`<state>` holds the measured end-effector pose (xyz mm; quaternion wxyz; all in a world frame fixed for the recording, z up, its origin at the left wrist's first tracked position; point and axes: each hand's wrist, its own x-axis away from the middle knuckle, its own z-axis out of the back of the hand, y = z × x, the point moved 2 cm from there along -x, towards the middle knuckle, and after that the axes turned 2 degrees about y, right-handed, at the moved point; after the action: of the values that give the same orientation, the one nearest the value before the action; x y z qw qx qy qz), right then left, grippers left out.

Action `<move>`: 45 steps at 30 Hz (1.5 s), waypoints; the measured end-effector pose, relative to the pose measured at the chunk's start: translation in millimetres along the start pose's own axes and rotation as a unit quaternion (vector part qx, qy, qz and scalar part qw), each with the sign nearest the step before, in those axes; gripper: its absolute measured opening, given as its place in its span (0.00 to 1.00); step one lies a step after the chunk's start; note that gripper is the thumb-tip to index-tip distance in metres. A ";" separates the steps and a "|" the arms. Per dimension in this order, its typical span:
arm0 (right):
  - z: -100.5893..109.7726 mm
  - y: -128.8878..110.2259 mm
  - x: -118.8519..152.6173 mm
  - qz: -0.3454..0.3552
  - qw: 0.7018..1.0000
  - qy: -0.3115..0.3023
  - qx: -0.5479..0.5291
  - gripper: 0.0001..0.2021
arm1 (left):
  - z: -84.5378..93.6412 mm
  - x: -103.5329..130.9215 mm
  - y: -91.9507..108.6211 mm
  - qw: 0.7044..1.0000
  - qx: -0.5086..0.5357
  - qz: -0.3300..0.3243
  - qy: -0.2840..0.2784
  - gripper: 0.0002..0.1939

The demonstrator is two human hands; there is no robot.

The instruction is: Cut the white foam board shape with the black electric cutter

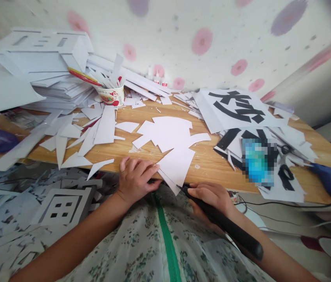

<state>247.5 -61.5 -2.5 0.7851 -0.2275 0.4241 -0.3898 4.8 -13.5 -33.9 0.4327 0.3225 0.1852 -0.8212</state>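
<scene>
A white foam board piece (pixel 177 166) lies with its pointed lower corner jutting past the table's near edge, and a thin line runs along its lower left side. My left hand (pixel 137 176) is at the table edge, fingers curled over the top, forefinger and thumb closed at the board's left edge. My right hand (pixel 212 199) grips a knife (pixel 226 227) with a long black handle. Its thin tip meets the board near the lower corner. Behind is a larger irregular white cutout (pixel 169 131), touching or overlapped by the board.
White offcuts (pixel 105 125) spread across the left. A paper cup (pixel 111 96) with sticks stands behind them, near stacked white boards (pixel 59 94). On the right are a sheet with black strokes (pixel 238 107), scissors (pixel 285 156) and a blue glue gun (pixel 330 178). Scraps (pixel 15 227) cover the lower left.
</scene>
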 end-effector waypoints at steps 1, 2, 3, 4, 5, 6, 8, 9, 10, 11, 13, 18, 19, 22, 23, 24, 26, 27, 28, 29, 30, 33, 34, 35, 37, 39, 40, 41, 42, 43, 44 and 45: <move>2.6 0.1 4.4 0.023 0.999 -0.018 0.032 0.11 | -0.5 0.2 0.1 1.000 0.001 0.002 0.003 0.14; 6.3 0.4 10.5 0.052 0.995 -0.040 0.071 0.12 | -1.0 0.6 0.4 1.000 0.003 0.004 0.006 0.14; 11.6 1.2 18.3 0.070 0.991 -0.053 0.105 0.12 | -1.5 1.0 0.8 1.000 0.006 0.006 0.010 0.14; 18.6 2.5 26.7 0.066 0.990 -0.041 0.116 0.11 | -2.0 1.5 1.4 1.000 0.009 0.007 0.013 0.14; 26.3 4.0 35.3 0.042 0.992 -0.013 0.119 0.11 | -2.4 2.0 2.3 1.000 0.012 0.009 0.016 0.14; 34.3 5.3 43.2 0.006 0.992 0.041 0.122 0.10 | -2.7 2.3 3.4 1.000 0.015 0.010 0.018 0.14; 45.2 7.4 54.0 -0.081 0.981 0.153 0.089 0.09 | -2.7 2.5 6.2 1.000 0.016 0.013 0.022 0.14; 46.7 8.5 55.3 -0.124 0.969 0.206 0.058 0.08 | -2.4 2.2 7.7 0.999 0.015 0.014 0.026 0.14; 45.1 9.9 53.3 -0.161 0.955 0.247 0.014 0.07 | -1.7 1.8 9.3 0.999 0.014 0.014 0.032 0.13; 40.5 11.7 47.9 -0.193 0.941 0.275 -0.036 0.06 | -0.9 1.3 11.0 0.999 0.014 0.012 0.037 0.12; 24.9 16.3 28.9 -0.232 0.918 0.281 -0.154 0.06 | 1.4 0.9 15.0 0.999 0.020 0.000 0.041 0.09; -11.9 25.7 -18.3 -0.234 0.898 0.254 -0.272 0.07 | 16.8 7.6 18.9 0.997 0.041 -0.048 0.051 0.06; -15.6 26.8 -22.2 -0.227 0.898 0.252 -0.280 0.07 | 22.1 9.4 13.5 0.997 0.038 -0.052 0.051 0.06; -19.6 31.8 -23.7 -0.238 0.883 0.277 -0.295 0.08 | 43.9 8.6 -28.2 0.998 -0.018 -0.018 0.048 0.04; -19.1 34.5 -22.4 -0.249 0.871 0.300 -0.300 0.08 | 53.5 5.3 -49.7 0.997 -0.052 0.011 0.052 0.03; -18.5 37.4 -21.2 -0.260 0.855 0.323 -0.310 0.09 | 63.9 0.7 -72.7 0.993 -0.092 0.050 0.060 0.04; -17.0 42.3 -20.1 -0.272 0.827 0.359 -0.337 0.09 | 81.8 -11.0 -114.3 0.977 -0.160 0.130 0.061 0.16; -16.0 43.9 -20.2 -0.276 0.815 0.372 -0.349 0.09 | 86.9 -16.3 -129.9 0.957 -0.216 0.190 0.039 0.24; -15.0 44.6 -20.5 -0.279 0.807 0.380 -0.356 0.09 | 87.5 -20.8 -139.1 0.944 -0.236 0.228 0.000 0.29; -13.8 44.7 -20.7 -0.283 0.801 0.385 -0.360 0.09 | 84.3 -24.4 -140.7 0.947 -0.225 0.229 -0.023 0.30; -12.6 44.0 -20.7 -0.291 0.797 0.386 -0.361 0.09 | 77.4 -26.7 -135.6 0.959 -0.189 0.206 -0.045 0.29; -10.5 38.7 -19.2 -0.318 0.789 0.370 -0.374 0.10 | 46.0 -24.8 -99.6 0.983 -0.079 0.125 -0.109 0.21; -10.4 36.2 -18.6 -0.328 0.785 0.360 -0.382 0.11 | 35.9 -22.8 -88.0 0.982 -0.062 0.122 -0.127 0.20; -10.7 33.6 -18.1 -0.336 0.783 0.349 -0.390 0.11 | 27.3 -21.3 -79.0 0.980 -0.061 0.127 -0.139 0.19; -11.7 29.0 -18.6 -0.344 0.781 0.328 -0.405 0.11 | 14.5 -21.3 -69.9 0.974 -0.074 0.142 -0.163 0.20; -12.5 26.3 -21.1 -0.344 0.781 0.315 -0.417 0.11 | 6.3 -25.2 -69.8 0.969 -0.079 0.145 -0.185 0.21; -12.5 25.8 -23.1 -0.342 0.780 0.312 -0.421 0.11 | 3.2 -27.9 -71.1 0.968 -0.073 0.141 -0.193 0.21; -12.1 26.0 -25.4 -0.340 0.779 0.313 -0.424 0.11 | 0.6 -30.7 -72.7 0.969 -0.065 0.136 -0.196 0.20; -11.3 26.7 -28.1 -0.335 0.778 0.315 -0.428 0.11 | -1.8 -33.2 -73.9 0.970 -0.057 0.131 -0.196 0.20; -10.3 27.7 -31.2 -0.330 0.779 0.314 -0.431 0.11 | -3.7 -35.1 -74.7 0.972 -0.051 0.129 -0.192 0.18; -9.0 28.9 -34.5 -0.323 0.781 0.309 -0.436 0.10 | -5.2 -36.4 -75.1 0.973 -0.049 0.129 -0.185 0.17; -7.3 30.3 -37.9 -0.314 0.785 0.303 -0.440 0.10 | -6.2 -37.2 -75.1 0.974 -0.050 0.131 -0.177 0.15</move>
<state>241.3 -13.2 -8.7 0.2646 -0.5392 0.6708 -0.4349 -39.7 53.9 -10.8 0.5782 0.1712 0.1029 -0.7911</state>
